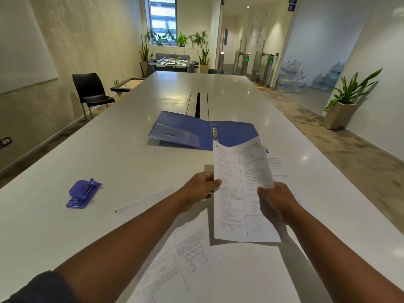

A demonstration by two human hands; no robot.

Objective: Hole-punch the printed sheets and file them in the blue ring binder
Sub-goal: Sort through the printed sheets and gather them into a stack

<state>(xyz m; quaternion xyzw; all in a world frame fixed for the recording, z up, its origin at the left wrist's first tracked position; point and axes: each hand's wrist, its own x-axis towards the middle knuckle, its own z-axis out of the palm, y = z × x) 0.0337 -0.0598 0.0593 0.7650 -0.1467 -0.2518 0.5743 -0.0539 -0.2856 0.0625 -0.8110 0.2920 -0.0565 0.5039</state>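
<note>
I hold a printed sheet [240, 184] up above the white table [109, 154], its far edge bowed over the binder. My left hand [202, 186] pinches its left edge and my right hand [273, 200] grips its right edge. The blue ring binder [188, 132] lies open just beyond, with its metal rings [215, 133] showing at the spine. A blue hole punch [83, 194] sits at the left of the table, well apart from both hands. More printed sheets [188, 256] lie flat under my arms.
A cable slot [197, 103] runs down the table's middle behind the binder. A black chair [90, 92] stands at the left wall. A potted plant [343, 106] and water bottles [293, 79] are off to the right.
</note>
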